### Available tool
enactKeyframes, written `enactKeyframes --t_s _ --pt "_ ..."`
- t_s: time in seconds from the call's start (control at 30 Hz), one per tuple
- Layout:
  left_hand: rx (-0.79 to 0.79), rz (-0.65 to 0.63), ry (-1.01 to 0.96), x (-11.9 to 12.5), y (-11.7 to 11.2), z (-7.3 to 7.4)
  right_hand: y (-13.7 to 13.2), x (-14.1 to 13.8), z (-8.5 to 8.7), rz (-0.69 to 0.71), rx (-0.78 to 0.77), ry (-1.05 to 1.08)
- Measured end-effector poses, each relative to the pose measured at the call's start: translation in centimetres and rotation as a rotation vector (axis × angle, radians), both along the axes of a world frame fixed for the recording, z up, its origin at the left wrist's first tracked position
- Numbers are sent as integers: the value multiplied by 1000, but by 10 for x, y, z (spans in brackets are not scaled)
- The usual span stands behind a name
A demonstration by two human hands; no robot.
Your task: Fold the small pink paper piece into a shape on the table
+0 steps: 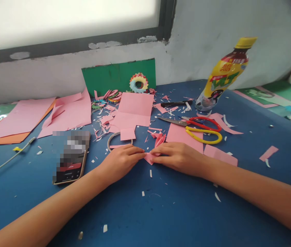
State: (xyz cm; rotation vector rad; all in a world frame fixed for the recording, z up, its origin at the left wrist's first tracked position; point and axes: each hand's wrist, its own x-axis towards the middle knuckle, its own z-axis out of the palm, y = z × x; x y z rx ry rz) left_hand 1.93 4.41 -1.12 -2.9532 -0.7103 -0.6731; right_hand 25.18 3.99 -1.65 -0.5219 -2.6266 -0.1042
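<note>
Pressing together at the middle of the blue tabletop (160,212), the left hand (121,161) and right hand (177,157) pinch a small folded pink paper piece (149,157) between closed fingers. Scissors (199,127) lie at one o'clock; a phone (70,157) rests at nine o'clock.

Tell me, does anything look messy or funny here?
Yes. Small paper scraps are scattered across the blue table, and the bottle looks tilted. Both hands, left hand and right hand, press a pink folded paper.
</note>
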Motion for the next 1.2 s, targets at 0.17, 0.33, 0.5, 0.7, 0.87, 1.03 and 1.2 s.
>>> enactKeyframes --t_s 0.17,0.33,0.5,0.7,0.87,1.03,1.2 --pt "37 -27 28 0 -1 0 1 0 1 23 -21 15" --pt "68 -27 54 0 -2 1 3 0 1 42 -27 48" --pt "114 -42 104 -1 -2 3 4 1 0 50 -34 65" --pt "198 -62 141 0 -5 6 5 2 -1 68 -59 46" --pt "138 -129 214 2 -6 6 3 0 3 63 -79 9" --pt "-9 -55 198 5 -9 8 -6 -2 4 -9 -76 -20" --pt "-114 23 124 8 -12 11 -15 -3 2 -98 0 -68"
